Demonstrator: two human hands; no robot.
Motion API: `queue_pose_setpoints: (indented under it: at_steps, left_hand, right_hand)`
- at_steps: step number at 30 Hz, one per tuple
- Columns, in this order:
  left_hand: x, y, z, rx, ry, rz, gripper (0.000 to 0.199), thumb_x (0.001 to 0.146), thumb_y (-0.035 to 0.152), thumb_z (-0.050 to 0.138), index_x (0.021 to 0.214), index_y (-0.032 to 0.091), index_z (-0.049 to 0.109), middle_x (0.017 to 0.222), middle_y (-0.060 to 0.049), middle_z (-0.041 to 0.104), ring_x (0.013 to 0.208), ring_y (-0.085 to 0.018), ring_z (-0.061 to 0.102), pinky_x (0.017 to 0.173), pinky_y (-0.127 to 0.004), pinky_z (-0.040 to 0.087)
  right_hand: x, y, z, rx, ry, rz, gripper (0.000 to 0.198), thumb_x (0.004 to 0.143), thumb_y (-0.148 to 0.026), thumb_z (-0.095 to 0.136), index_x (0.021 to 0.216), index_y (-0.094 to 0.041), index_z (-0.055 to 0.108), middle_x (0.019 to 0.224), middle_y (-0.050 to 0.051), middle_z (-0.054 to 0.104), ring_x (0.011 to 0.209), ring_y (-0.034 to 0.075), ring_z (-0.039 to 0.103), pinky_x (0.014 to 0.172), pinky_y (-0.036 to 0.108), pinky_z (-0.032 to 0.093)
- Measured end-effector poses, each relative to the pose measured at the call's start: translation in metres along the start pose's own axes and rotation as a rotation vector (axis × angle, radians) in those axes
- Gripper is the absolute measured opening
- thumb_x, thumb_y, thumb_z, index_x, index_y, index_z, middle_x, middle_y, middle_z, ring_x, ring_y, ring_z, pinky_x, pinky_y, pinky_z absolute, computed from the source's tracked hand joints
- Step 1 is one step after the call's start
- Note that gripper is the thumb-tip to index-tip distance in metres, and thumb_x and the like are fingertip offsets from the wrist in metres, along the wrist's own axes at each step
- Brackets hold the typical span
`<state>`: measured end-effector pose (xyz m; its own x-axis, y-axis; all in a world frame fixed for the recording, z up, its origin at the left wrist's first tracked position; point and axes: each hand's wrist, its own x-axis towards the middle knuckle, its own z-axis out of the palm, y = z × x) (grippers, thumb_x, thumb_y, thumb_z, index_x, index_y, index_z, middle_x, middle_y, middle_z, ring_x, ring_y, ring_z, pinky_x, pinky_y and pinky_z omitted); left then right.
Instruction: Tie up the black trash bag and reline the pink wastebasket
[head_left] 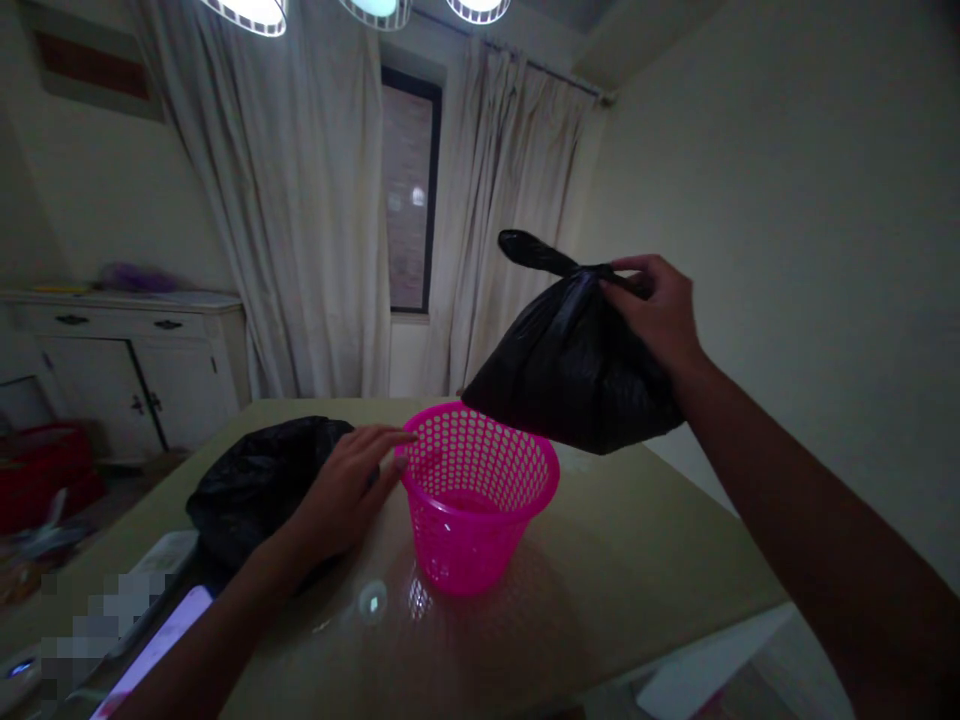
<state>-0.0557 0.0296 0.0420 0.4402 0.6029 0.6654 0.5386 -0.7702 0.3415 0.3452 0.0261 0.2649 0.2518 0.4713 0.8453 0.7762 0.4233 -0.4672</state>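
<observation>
Pinched at its knot by right hand (660,310), tied black bag (574,365) hangs clear above emptied pink basket (480,500); left hand (349,490), fingers spread, steadies rim; relining outstanding.

Right hand (660,310) grips tied black bag (574,370) by its knot, frame centre, above pink basket (480,495) on table (637,540); left hand (349,490) touches basket rim, beside second black bag (255,480)

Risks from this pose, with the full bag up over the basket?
1. The right hand pinches the tied black bag only at its knot; a slip might drop it onto the pink basket.
2. The left hand merely touches the rim, so the light basket may tip or slide on the glossy table.
</observation>
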Motion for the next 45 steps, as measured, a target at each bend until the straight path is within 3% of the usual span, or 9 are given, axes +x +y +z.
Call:
queue_pose_setpoints:
  at_steps: [5, 11, 18, 21, 24, 27, 34, 40, 45]
  left_hand:
    - [0.015, 0.040, 0.033, 0.016, -0.341, 0.123, 0.039, 0.115, 0.048, 0.048, 0.101, 0.026, 0.078, 0.106, -0.004, 0.081, 0.108, -0.027, 0.074, 0.102, -0.047, 0.045]
    - [0.028, 0.043, 0.030, -0.117, -0.394, 0.068, 0.032, 0.108, 0.047, 0.061, 0.091, 0.024, 0.074, 0.091, -0.002, 0.081, 0.089, -0.025, 0.075, 0.087, -0.040, 0.048]
    - [0.046, 0.027, 0.028, -0.183, 0.010, -0.146, 0.034, 0.108, 0.048, 0.054, 0.100, 0.020, 0.072, 0.102, -0.010, 0.077, 0.092, -0.025, 0.073, 0.079, -0.037, 0.055]
    - [0.055, 0.021, 0.038, -0.165, -0.144, -0.151, 0.029, 0.102, 0.047, 0.066, 0.112, 0.021, 0.074, 0.105, -0.010, 0.081, 0.095, -0.028, 0.076, 0.079, -0.039, 0.055]
    - [0.061, 0.018, 0.048, -0.170, -0.317, -0.103, 0.015, 0.097, 0.035, 0.069, 0.098, 0.022, 0.076, 0.090, -0.006, 0.081, 0.084, -0.027, 0.075, 0.075, -0.037, 0.053]
    - [0.065, 0.017, 0.054, -0.221, -0.270, -0.111, 0.012, 0.096, 0.026, 0.066, 0.100, 0.023, 0.078, 0.094, -0.005, 0.083, 0.090, -0.026, 0.077, 0.081, -0.038, 0.055]
    - [0.064, 0.013, 0.054, -0.156, 0.014, -0.120, 0.028, 0.090, 0.041, 0.083, 0.107, 0.021, 0.072, 0.107, -0.010, 0.078, 0.101, -0.029, 0.074, 0.088, -0.042, 0.057]
    - [0.068, 0.014, 0.050, 0.030, -0.244, -0.166, 0.024, 0.100, 0.037, 0.069, 0.081, 0.023, 0.073, 0.084, -0.006, 0.074, 0.082, -0.025, 0.069, 0.076, -0.036, 0.048]
    - [0.071, 0.014, 0.051, -0.035, -0.047, -0.216, 0.025, 0.102, 0.044, 0.067, 0.098, 0.020, 0.071, 0.098, -0.008, 0.076, 0.090, -0.025, 0.070, 0.078, -0.034, 0.048]
  right_hand:
    - [-0.030, -0.011, 0.083, -0.022, -0.615, 0.036, 0.041, 0.085, -0.031, 0.087, 0.121, -0.014, 0.077, 0.096, 0.006, 0.077, 0.084, 0.019, 0.069, 0.088, 0.036, 0.055]
    - [-0.141, -0.003, 0.150, 0.060, -0.938, 0.049, 0.039, 0.091, -0.017, 0.075, 0.130, -0.018, 0.072, 0.125, 0.011, 0.078, 0.115, 0.026, 0.071, 0.106, 0.041, 0.053]
    - [-0.140, -0.001, 0.138, 0.472, -1.093, 0.195, 0.028, 0.102, -0.035, 0.056, 0.109, -0.019, 0.079, 0.104, 0.004, 0.078, 0.095, 0.020, 0.068, 0.093, 0.035, 0.056]
    - [-0.130, 0.000, 0.128, 0.549, -1.129, 0.269, 0.029, 0.096, -0.038, 0.067, 0.115, -0.018, 0.078, 0.094, 0.002, 0.075, 0.082, 0.016, 0.066, 0.078, 0.030, 0.056]
    - [-0.136, 0.010, 0.122, 0.473, -1.235, 0.095, 0.044, 0.086, -0.041, 0.084, 0.125, -0.020, 0.077, 0.096, 0.002, 0.075, 0.086, 0.017, 0.068, 0.079, 0.030, 0.056]
    - [-0.150, 0.024, 0.120, 0.309, -1.256, -0.095, 0.050, 0.077, -0.031, 0.092, 0.124, -0.024, 0.078, 0.105, 0.002, 0.077, 0.093, 0.020, 0.069, 0.083, 0.033, 0.057]
    - [-0.145, 0.024, 0.115, 0.178, -1.006, -0.155, 0.024, 0.109, -0.030, 0.054, 0.104, -0.020, 0.075, 0.097, 0.006, 0.076, 0.091, 0.022, 0.068, 0.088, 0.037, 0.051]
    - [-0.145, 0.019, 0.115, 0.306, -1.059, -0.114, 0.033, 0.093, -0.041, 0.083, 0.117, -0.019, 0.075, 0.096, 0.003, 0.076, 0.087, 0.020, 0.068, 0.079, 0.031, 0.052]
    - [-0.155, 0.021, 0.116, 0.126, -0.986, -0.285, 0.025, 0.097, -0.014, 0.071, 0.122, -0.019, 0.075, 0.118, 0.010, 0.078, 0.108, 0.024, 0.070, 0.100, 0.039, 0.052]
